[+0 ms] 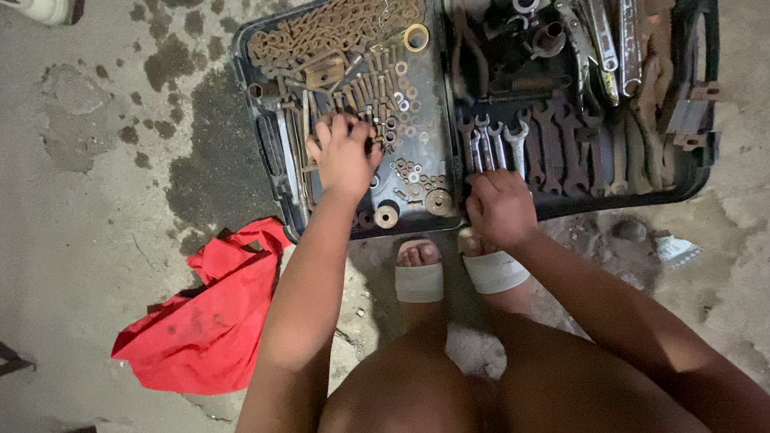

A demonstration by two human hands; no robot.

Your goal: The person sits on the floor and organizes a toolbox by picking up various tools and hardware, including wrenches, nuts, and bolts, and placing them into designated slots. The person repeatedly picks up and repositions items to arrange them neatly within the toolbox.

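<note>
Squatting over an open black tool case (pixel 265 144) on stained concrete, the person has both hands in it. Left hand (pixel 345 156) is curled, fingers bent down into the pile of rusty bolts (pixel 365 92) and washers (pixel 409 172) in the left half; can't tell if it's actually pinched one or is just raking through. Right hand (pixel 499 207) sits loosely closed on the near edge of the right half, knuckles right by the row of open-end wrenches (pixel 521 144), not clearly gripping anything. Rusty chain (pixel 321 32) lies at the top, red cloth (pixel 212 317) on the floor nearby. My worry: bare fingers in rusty, sharp-threaded hardware can easily get scraped, and loose washers could spill onto the sandalled toes (pixel 419 255) just below the case.
</note>
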